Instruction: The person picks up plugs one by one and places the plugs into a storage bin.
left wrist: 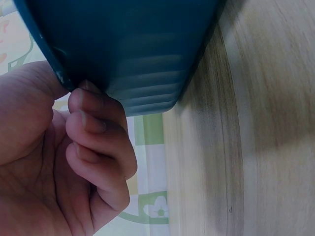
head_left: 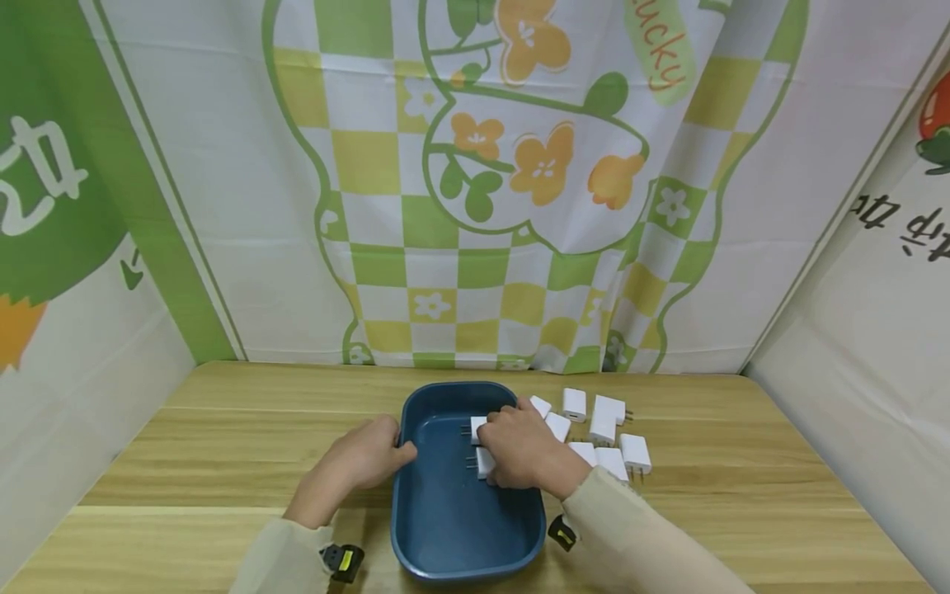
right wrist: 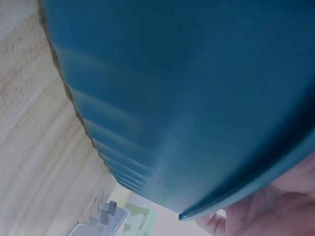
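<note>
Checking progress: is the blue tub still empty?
Not empty: the right hand holds two white chargers over the blue tub's floor.

A wooden table (head_left: 223,445) fills the lower half. Behind it, from nine to three o'clock, hangs a green-and-yellow checked cloth (head_left: 475,247) printed with orange flowers (head_left: 545,169).

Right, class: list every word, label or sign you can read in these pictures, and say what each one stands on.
"ucky", orange letters on a green oval of the backdrop cloth; its first letter is cut off.
White characters on the left wall cloth: not readable.
Dark characters on the right wall cloth: upside down, not readable.
Blue tub, white chargers: no text visible.
</note>
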`<state>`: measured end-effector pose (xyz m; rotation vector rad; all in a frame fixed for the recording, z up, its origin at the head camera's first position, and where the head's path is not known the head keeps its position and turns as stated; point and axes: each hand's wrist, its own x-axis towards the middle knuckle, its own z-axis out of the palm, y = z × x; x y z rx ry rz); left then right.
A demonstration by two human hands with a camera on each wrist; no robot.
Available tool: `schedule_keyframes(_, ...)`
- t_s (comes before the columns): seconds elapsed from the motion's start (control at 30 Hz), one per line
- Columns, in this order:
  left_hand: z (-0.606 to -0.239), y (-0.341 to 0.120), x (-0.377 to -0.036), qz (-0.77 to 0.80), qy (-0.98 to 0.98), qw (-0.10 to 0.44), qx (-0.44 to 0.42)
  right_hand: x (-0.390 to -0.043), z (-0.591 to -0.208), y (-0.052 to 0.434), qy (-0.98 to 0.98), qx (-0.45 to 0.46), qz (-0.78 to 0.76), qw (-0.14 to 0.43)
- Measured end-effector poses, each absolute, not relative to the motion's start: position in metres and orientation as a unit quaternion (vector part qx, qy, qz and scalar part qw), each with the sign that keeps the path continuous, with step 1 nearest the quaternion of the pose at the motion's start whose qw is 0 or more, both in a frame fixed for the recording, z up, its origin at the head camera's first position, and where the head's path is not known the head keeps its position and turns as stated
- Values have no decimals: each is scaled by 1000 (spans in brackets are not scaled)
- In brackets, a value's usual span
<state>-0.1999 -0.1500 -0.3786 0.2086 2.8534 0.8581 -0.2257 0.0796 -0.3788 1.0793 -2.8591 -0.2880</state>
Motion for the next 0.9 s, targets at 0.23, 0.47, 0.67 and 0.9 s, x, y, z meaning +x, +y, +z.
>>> schedule_keyframes(0.23,-378,-150,-199,285,953,80,64,-226,-377,80,-932,354,-72,42)
schedule_keyframes(0.47,-380,-150,-200,282,954,77,69,-228,-377,79,-931,354,-59,59)
schedule_keyframes(0.67,-380,-151,-200,282,954,76,68,-232,-377,78,-933,353,-48,58)
schedule_keyframes(0.9,-379,-150,-200,282,954,76,71,-234,-378,77,-934,350,-43,62)
